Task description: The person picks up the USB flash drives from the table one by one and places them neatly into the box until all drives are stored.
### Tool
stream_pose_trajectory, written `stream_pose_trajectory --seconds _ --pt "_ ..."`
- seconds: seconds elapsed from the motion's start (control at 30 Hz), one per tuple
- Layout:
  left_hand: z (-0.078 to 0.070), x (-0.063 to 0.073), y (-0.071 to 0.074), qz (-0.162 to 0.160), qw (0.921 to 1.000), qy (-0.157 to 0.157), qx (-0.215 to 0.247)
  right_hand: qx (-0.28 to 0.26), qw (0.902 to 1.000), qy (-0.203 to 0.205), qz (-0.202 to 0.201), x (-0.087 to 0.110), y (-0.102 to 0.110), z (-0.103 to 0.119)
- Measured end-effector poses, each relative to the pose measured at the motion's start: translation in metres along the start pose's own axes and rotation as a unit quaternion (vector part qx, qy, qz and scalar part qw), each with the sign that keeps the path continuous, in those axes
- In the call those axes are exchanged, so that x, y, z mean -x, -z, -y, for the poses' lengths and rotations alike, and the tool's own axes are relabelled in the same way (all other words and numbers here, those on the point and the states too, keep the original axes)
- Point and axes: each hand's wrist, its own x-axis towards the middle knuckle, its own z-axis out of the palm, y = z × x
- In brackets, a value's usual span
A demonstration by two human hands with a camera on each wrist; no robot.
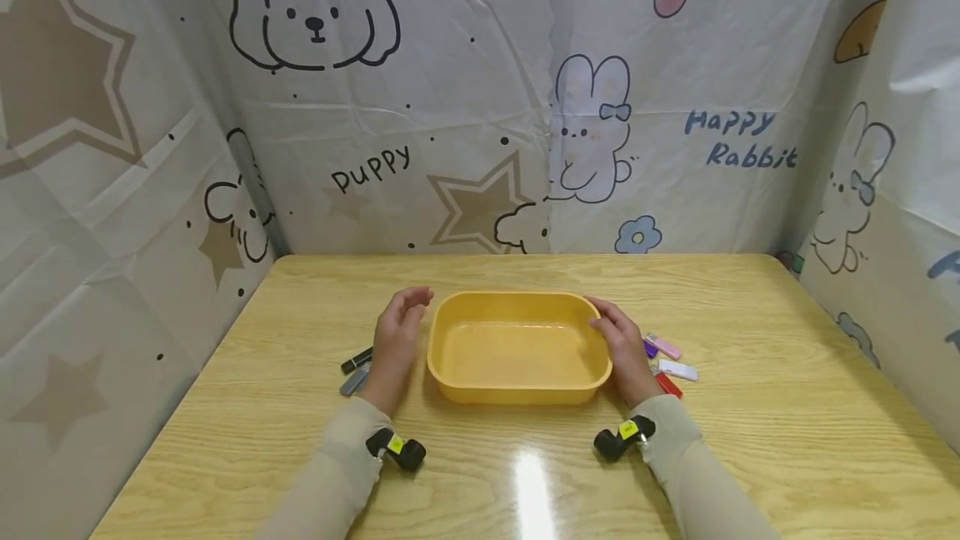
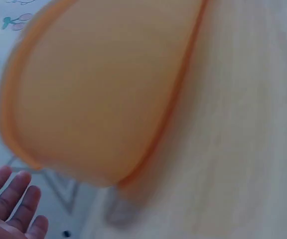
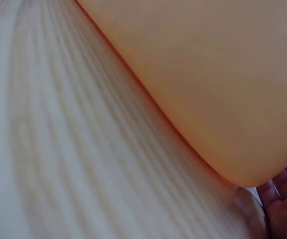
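A yellow rectangular plastic basin with rounded corners stands on the table in the head view, with nothing in it. My right hand grips its right end, thumb over the rim and fingers along the outside. In the right wrist view, the fingers lie against the basin wall. Off the left end of the basin, my left hand is held apart from it with relaxed fingers. Those spread fingers show beside the basin in the left wrist view, holding nothing.
Beside the left hand lie a black USB stick and a grey one, partly hidden. Right of the right hand are pink, purple, white and red USB sticks. Printed curtains enclose the wooden table.
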Motion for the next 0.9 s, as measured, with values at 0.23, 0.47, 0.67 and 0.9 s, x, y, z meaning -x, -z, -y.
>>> stream_pose_trajectory --seconds 0.23,0.47,0.67,0.9 --pt "-0.007 -0.01 0.026 -0.007 0.9851 0.035 -0.168 0.006 1.0 0.001 -0.001 0.0 0.0 0.002" --pt "-0.008 -0.009 0.04 0.067 0.9427 0.092 -0.314 0.006 1.0 -0.001 -0.002 0.0 0.002 0.0" --pt "-0.008 -0.007 0.048 0.115 0.8958 0.084 -0.421 0.009 0.9999 -0.005 -0.006 0.0 0.001 -0.002" --pt "-0.007 -0.006 0.056 0.142 0.8726 0.063 -0.463 0.009 0.9999 -0.007 -0.001 0.0 0.0 0.0"
